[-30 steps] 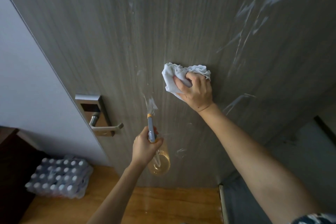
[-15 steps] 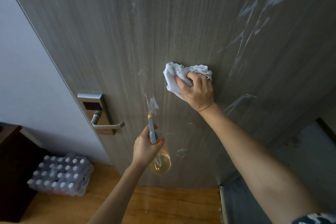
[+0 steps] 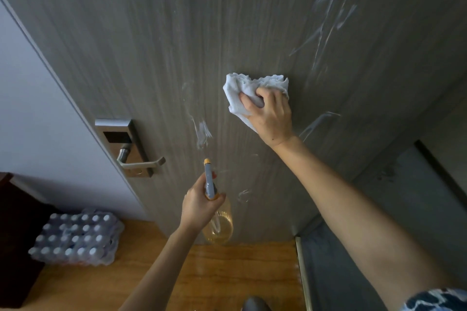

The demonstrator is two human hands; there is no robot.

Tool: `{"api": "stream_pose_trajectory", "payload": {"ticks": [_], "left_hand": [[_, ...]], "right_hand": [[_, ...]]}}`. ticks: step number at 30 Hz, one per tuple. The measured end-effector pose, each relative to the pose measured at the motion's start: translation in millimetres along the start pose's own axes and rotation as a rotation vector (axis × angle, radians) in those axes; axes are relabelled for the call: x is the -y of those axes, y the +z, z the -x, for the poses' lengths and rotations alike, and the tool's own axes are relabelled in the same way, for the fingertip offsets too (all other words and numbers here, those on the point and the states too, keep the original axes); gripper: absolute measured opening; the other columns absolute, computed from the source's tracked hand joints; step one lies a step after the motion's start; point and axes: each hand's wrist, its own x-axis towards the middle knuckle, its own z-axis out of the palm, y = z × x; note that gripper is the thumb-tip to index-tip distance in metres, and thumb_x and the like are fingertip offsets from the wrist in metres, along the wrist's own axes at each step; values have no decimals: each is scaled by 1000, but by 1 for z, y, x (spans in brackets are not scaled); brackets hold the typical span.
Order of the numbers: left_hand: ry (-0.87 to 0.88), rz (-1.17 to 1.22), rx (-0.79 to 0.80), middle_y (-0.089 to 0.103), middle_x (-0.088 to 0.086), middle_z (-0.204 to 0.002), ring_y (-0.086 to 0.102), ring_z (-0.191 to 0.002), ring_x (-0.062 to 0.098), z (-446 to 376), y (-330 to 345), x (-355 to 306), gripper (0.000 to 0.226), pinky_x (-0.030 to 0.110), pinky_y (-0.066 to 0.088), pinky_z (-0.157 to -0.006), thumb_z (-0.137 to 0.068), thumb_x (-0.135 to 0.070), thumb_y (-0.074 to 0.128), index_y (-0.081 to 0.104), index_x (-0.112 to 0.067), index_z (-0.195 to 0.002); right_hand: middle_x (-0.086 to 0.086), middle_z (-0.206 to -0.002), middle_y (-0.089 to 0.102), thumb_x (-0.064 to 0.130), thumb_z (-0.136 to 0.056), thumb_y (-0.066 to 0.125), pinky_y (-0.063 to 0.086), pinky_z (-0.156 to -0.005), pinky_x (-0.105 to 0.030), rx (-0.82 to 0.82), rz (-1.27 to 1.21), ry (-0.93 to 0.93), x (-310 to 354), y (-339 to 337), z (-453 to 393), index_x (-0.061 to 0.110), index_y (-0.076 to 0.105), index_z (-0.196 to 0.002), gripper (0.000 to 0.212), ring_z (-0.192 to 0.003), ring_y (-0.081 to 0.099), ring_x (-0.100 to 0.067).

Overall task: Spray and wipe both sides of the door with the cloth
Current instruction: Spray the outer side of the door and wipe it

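My right hand point(image 3: 271, 118) gripped the soft, light, bunched cloth point(image 3: 249, 91) flat against the smooth, streaked door point(image 3: 252, 20), right of the handle point(image 3: 141, 163), while my left hand point(image 3: 201, 206) clasped the slick-looking bottle point(image 3: 219, 227) at its neck.

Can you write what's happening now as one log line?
left hand: holds spray bottle | right hand: presses cloth on door | streaks remain

Right hand point(image 3: 271, 116) grips a bunched white cloth point(image 3: 249, 91) against the grey wood-grain door point(image 3: 151, 45). Left hand point(image 3: 201, 206) holds a spray bottle point(image 3: 218, 226) of yellowish liquid, nozzle pointing at the door near white streaks point(image 3: 202, 134). Lever handle point(image 3: 141, 163) on the door's left edge; pack of bottles point(image 3: 75, 237) on the wooden floor point(image 3: 227, 272).
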Motion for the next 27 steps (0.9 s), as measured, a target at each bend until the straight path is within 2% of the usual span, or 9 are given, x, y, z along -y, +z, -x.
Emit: {"api": "stream_pose_trajectory", "payload": {"ticks": [3,6,10,14,19,23,27], "left_hand": [[36,-52,78,56,-10,-73,58,-65,9,3,16,-6,45,37,54,-64,-79,-26,72,56,-25,-121],[72,-76,169,55,-14,-78,60,-72,10,3,38,-11,53,29,50,-65,-79,-30,71,52,-24,-128],[57,-50,223,60,-10,-77,61,-72,11,8,65,-22,53,32,51,-66,-79,-28,71,52,-27,-129],[22,-9,203,60,-4,-77,61,-72,14,14,86,-30,44,39,53,-69,-77,-26,71,55,-32,-118],[-26,-7,124,58,-11,-75,60,-67,11,11,111,-40,48,34,53,-66,-78,-28,72,54,-30,-123],[-87,-18,48,59,-11,-75,60,-66,10,4,132,-54,48,35,53,-65,-78,-25,73,55,-27,-122],[-184,0,-72,61,-15,-85,62,-77,9,-4,149,-62,47,36,54,-71,-77,-23,76,57,-23,-119]], "right_hand": [[-3,-102,45,12,-82,72,48,-75,-39,11,22,43,-7,-21,21,24,57,-113,36,-80,54,-26],[-4,-102,45,14,-81,75,51,-75,-40,59,87,39,-23,-48,42,24,58,-115,40,-76,59,-29],[-4,-101,44,20,-84,76,53,-70,-41,45,172,75,-62,-86,47,24,59,-115,35,-78,58,-27],[-4,-102,42,42,-93,67,52,-65,-39,37,258,188,-119,-105,47,21,65,-112,29,-86,44,-24],[-2,-108,39,41,-92,68,55,-66,-44,25,236,347,-176,-89,55,26,59,-116,30,-95,43,-26],[-3,-110,40,47,-93,64,53,-66,-42,19,95,337,-196,-63,64,26,53,-120,36,-96,46,-28],[-4,-108,44,43,-90,70,55,-65,-40,-134,25,261,-207,-43,71,23,55,-119,38,-90,50,-26]]}}
